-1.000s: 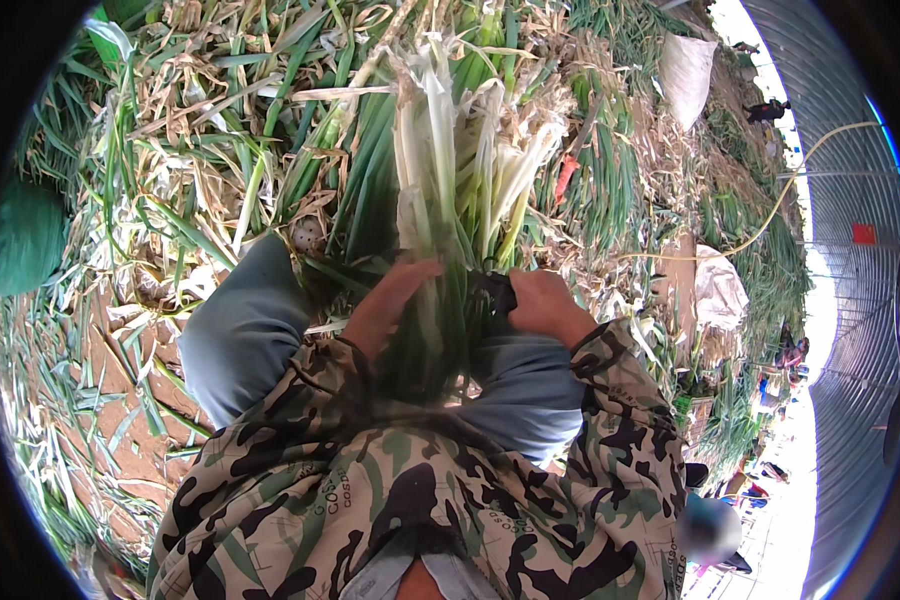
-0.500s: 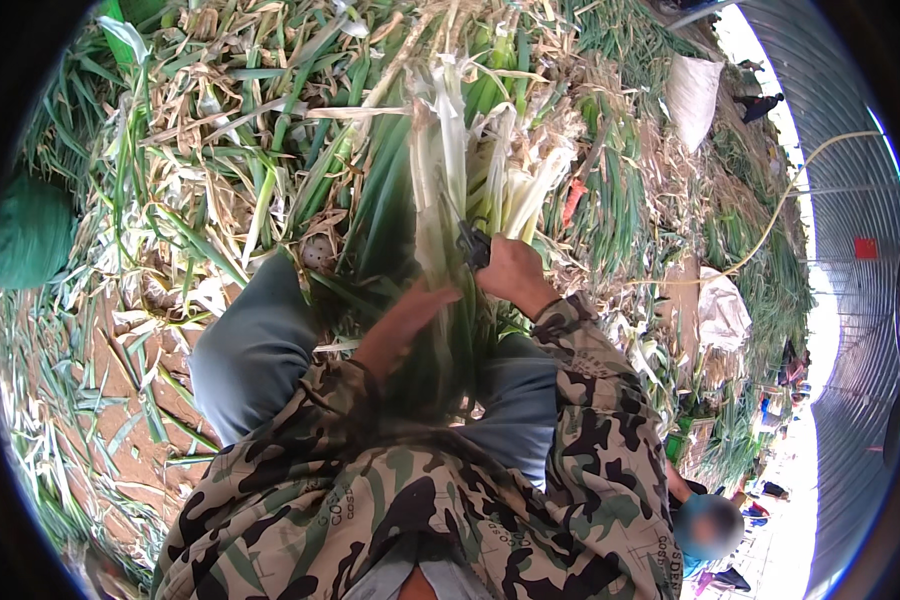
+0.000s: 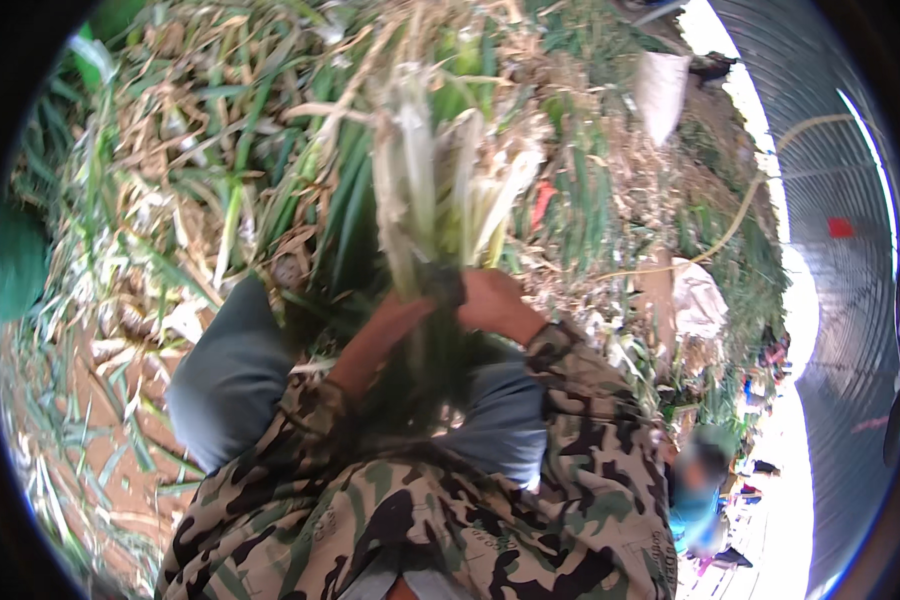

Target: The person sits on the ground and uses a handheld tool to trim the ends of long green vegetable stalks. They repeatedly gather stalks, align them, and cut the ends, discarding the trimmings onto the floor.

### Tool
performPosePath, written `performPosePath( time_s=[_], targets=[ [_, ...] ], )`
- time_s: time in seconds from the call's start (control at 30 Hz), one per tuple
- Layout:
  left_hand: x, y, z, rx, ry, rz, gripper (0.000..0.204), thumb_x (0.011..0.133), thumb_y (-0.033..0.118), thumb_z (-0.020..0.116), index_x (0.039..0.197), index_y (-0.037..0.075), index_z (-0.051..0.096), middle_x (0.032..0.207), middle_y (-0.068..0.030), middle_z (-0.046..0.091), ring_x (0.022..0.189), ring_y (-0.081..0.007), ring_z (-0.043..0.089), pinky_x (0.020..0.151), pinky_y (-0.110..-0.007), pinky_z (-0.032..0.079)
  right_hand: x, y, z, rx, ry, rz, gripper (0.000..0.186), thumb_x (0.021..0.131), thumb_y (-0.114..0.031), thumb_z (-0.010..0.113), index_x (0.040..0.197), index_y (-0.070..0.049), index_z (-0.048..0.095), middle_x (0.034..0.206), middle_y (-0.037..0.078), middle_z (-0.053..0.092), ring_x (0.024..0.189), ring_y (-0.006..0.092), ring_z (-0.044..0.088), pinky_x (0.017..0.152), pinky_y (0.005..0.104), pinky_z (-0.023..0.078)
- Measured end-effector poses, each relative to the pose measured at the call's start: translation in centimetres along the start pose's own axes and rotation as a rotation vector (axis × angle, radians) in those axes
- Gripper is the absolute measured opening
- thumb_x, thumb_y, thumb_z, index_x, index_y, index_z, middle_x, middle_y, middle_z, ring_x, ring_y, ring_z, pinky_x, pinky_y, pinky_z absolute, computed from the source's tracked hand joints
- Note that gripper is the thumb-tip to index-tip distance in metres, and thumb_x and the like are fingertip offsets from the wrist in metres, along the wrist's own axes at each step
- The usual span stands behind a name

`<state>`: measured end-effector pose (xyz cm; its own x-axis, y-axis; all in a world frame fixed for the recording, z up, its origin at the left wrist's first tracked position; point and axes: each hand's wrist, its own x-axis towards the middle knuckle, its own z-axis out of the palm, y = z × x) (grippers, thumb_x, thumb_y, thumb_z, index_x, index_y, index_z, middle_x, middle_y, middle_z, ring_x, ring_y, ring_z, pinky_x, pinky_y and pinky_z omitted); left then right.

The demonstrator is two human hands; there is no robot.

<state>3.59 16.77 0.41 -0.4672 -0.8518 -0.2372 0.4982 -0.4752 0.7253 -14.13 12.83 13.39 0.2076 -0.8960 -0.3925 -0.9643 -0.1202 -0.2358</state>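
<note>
My left hand (image 3: 406,308) closed round green onions (image 3: 407,170), pale ends toward 12 o'clock, leaves down between my knees (image 3: 228,370). My right hand (image 3: 495,302), just beside at 3 o'clock, grips dark tool (image 3: 444,285) by onions; blur hides its shape and whether it touches them. From hands: red scrap (image 3: 542,203) near, 1 o'clock; pale sack (image 3: 700,300), 3; co-worker (image 3: 694,512), 4.
</note>
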Motion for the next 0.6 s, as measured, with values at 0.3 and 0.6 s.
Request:
performPosePath(
  time_s=[0.3, 0.6],
  targets=[
    [1.6, -2.6, -2.3, 0.227, 0.301, -0.004, 0.050, 0.097, 0.034, 0.070, 0.133, 0.001, 0.057, 0.112, -0.0075, 0.067, 0.097, -0.0173, 0.064, 0.084, -0.033, 0.051, 9.1, -0.2, 3.0, -0.005, 0.226, -0.057, 0.019, 0.068, -0.019, 0.069, 0.076, -0.002, 0.070, 0.077, 0.024, 0.069, 0.077, 0.0459, 0.069, 0.071, 0.0521, 0.055],
    [2.0, -1.1, -2.9, 0.415, 0.534, 0.066, 0.031, 0.097, 0.027, 0.067, 0.105, -0.002, 0.062, 0.084, -0.0107, 0.070, 0.070, -0.0203, 0.067, 0.064, -0.033, 0.052, 15.4, -1.1, 2.1, 0.001, 0.290, -0.023, 0.019, 0.070, -0.017, 0.068, 0.077, 0.000, 0.071, 0.079, 0.024, 0.070, 0.078, 0.0444, 0.070, 0.073, 0.0506, 0.057]
  ],
)
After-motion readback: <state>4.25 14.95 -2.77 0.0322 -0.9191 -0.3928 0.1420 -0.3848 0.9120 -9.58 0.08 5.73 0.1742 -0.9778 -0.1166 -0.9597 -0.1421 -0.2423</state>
